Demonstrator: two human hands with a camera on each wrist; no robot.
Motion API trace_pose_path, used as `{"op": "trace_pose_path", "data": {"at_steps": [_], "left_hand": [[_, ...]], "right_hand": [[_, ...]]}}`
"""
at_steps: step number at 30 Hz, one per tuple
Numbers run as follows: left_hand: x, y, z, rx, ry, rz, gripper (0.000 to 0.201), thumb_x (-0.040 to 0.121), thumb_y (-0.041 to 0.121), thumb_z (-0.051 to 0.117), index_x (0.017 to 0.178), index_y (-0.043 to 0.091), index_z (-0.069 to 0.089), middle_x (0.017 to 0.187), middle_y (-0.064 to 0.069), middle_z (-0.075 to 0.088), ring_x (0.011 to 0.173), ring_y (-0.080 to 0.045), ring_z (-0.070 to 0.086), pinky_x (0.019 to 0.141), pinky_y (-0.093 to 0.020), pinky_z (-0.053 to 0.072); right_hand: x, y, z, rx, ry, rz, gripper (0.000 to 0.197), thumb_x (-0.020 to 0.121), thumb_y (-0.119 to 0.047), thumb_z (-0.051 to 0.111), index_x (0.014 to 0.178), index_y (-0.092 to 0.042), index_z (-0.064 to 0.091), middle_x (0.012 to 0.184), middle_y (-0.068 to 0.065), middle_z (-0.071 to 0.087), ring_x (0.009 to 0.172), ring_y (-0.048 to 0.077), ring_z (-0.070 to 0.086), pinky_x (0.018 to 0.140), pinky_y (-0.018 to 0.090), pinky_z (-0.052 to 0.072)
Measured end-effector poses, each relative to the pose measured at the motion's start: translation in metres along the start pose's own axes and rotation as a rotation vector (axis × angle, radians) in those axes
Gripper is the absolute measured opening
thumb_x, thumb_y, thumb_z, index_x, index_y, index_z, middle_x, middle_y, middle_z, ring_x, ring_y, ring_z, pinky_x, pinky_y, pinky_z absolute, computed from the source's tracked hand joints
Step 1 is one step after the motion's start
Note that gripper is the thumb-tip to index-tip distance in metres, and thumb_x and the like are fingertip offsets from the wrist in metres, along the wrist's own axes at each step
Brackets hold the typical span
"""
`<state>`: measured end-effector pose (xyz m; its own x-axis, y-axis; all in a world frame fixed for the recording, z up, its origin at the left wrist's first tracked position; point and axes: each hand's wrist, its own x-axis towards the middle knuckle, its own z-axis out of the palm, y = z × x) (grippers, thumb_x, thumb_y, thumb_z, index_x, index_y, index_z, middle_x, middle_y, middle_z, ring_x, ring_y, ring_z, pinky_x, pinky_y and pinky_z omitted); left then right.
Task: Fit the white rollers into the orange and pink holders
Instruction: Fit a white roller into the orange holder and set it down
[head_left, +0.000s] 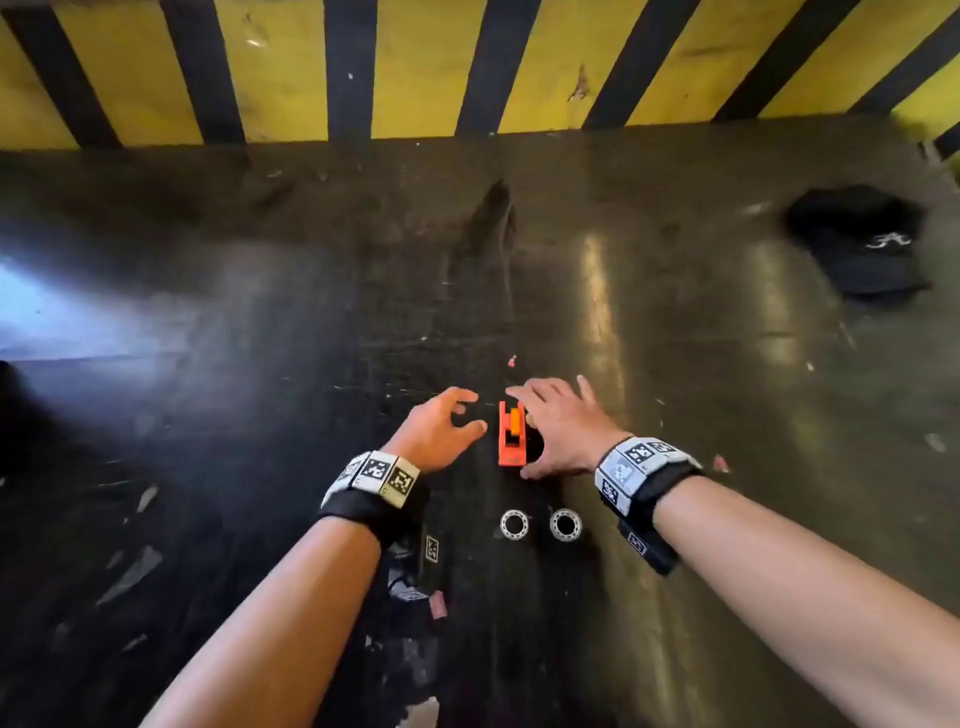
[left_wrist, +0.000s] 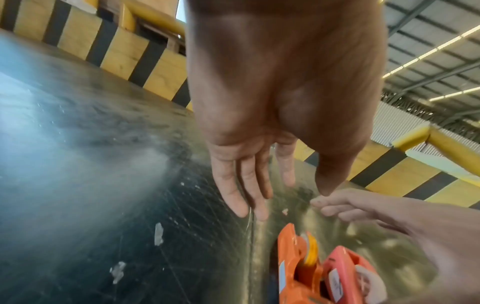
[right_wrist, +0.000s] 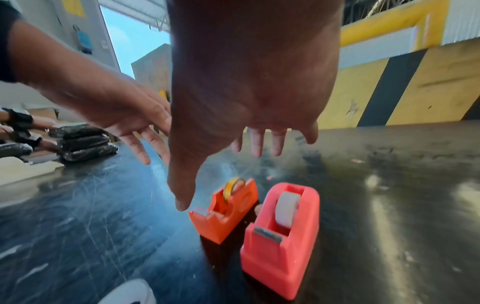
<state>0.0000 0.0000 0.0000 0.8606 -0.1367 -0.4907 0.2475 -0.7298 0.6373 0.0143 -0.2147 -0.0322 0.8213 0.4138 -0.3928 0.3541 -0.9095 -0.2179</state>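
- The left hand (head_left: 439, 434) hovers over the dark tabletop (head_left: 675, 322), fingers loosely spread, holding nothing.
- The right hand (head_left: 558, 423) hangs spread above the pink holder (right_wrist: 281, 236), not touching it.
- The orange holder (head_left: 511, 436) stands just beside the pink one, between the hands.
- Two white rollers (head_left: 514, 525) lie near the holders, toward the person.
- A black cap (head_left: 860, 241) lies well apart.

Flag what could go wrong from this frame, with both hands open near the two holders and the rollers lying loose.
1. The pink holder stands close beside the orange holder; the right hand reaching over both might knock one over.
2. Each holder already carries a tape roll, so a white roller may not seat until that is dealt with.
3. The two white rollers lie under the forearms; the right wrist strap could sweep them away.
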Motion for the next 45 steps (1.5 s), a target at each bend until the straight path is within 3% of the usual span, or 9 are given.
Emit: {"op": "trace_pose_path", "data": {"at_steps": [4,8,13,17,33,36,38,42,45], "left_hand": [[0.027,-0.016,0.014,-0.020,-0.063,-0.074,0.055,0.098,0.038,0.066,0.149,0.025,0.050,0.143,-0.004,0.062,0.131,-0.023,0.059,0.102,-0.029,0.044],[0.039,-0.031,0.028,-0.081,-0.094,-0.103,0.053,0.099,0.040,0.063,0.148,0.024,0.050,0.138,-0.005,0.066,0.123,-0.025,0.065,0.103,-0.035,0.050],[0.044,-0.033,0.038,-0.246,-0.091,-0.104,0.058,0.101,0.049,0.056,0.150,0.020,0.049,0.129,-0.006,0.073,0.106,-0.019,0.074,0.098,-0.047,0.059],[0.035,-0.023,0.035,-0.344,-0.115,-0.041,0.038,0.107,0.034,0.050,0.138,0.015,0.061,0.116,-0.011,0.077,0.103,-0.024,0.077,0.094,-0.047,0.062],[0.020,-0.035,0.035,-0.405,-0.016,-0.054,0.030,0.108,0.026,0.048,0.109,0.010,0.073,0.098,-0.017,0.078,0.089,-0.032,0.078,0.091,-0.056,0.062],[0.016,-0.055,0.024,-0.285,0.076,-0.114,0.032,0.106,0.035,0.050,0.103,0.015,0.075,0.082,-0.004,0.071,0.075,-0.019,0.072,0.078,-0.039,0.064],[0.009,-0.067,0.024,-0.044,0.100,-0.139,0.030,0.105,0.037,0.052,0.112,0.018,0.074,0.090,-0.001,0.074,0.080,-0.016,0.071,0.064,-0.018,0.054],[-0.001,-0.072,0.052,0.256,0.115,-0.144,0.042,0.101,0.036,0.057,0.132,0.008,0.063,0.126,-0.017,0.067,0.116,-0.037,0.065,0.094,-0.046,0.054],[-0.012,-0.067,0.067,0.358,0.168,-0.161,0.052,0.100,0.043,0.056,0.142,0.013,0.049,0.138,-0.014,0.060,0.119,-0.038,0.066,0.093,-0.048,0.055]], "right_hand": [[0.026,-0.003,0.021,-0.099,-0.042,0.038,0.124,0.063,-0.067,0.083,0.161,-0.025,0.020,0.160,0.002,0.034,0.151,0.026,0.029,0.117,0.073,-0.001],[0.030,0.003,0.039,-0.053,0.064,0.007,0.102,0.066,-0.062,0.075,0.152,-0.024,0.037,0.150,-0.001,0.047,0.142,0.024,0.042,0.117,0.077,0.000],[0.016,0.001,0.041,0.109,0.165,-0.015,0.103,0.066,-0.061,0.078,0.153,-0.026,0.036,0.151,-0.002,0.048,0.143,0.022,0.043,0.121,0.070,0.001],[0.003,-0.003,0.037,0.209,0.235,-0.042,0.094,0.065,-0.059,0.080,0.144,-0.025,0.040,0.144,-0.002,0.053,0.139,0.022,0.048,0.124,0.064,0.009],[-0.009,-0.010,0.024,0.130,0.213,-0.054,0.086,0.060,-0.061,0.082,0.130,-0.029,0.044,0.129,-0.006,0.060,0.126,0.025,0.055,0.121,0.063,0.019],[-0.016,0.008,0.021,0.166,0.162,0.031,0.088,0.059,-0.062,0.083,0.130,-0.029,0.042,0.128,-0.006,0.059,0.127,0.025,0.053,0.121,0.061,0.020],[-0.020,0.015,0.018,0.173,0.135,0.029,0.091,0.060,-0.063,0.084,0.132,-0.029,0.040,0.130,-0.005,0.059,0.127,0.024,0.052,0.121,0.058,0.023],[-0.020,0.006,0.019,0.194,0.158,-0.014,0.093,0.061,-0.062,0.084,0.136,-0.028,0.039,0.129,-0.004,0.059,0.124,0.025,0.055,0.116,0.052,0.031],[-0.022,-0.001,0.025,0.231,0.174,-0.047,0.097,0.061,-0.057,0.084,0.141,-0.027,0.038,0.132,-0.002,0.059,0.124,0.027,0.055,0.113,0.048,0.034]]}}
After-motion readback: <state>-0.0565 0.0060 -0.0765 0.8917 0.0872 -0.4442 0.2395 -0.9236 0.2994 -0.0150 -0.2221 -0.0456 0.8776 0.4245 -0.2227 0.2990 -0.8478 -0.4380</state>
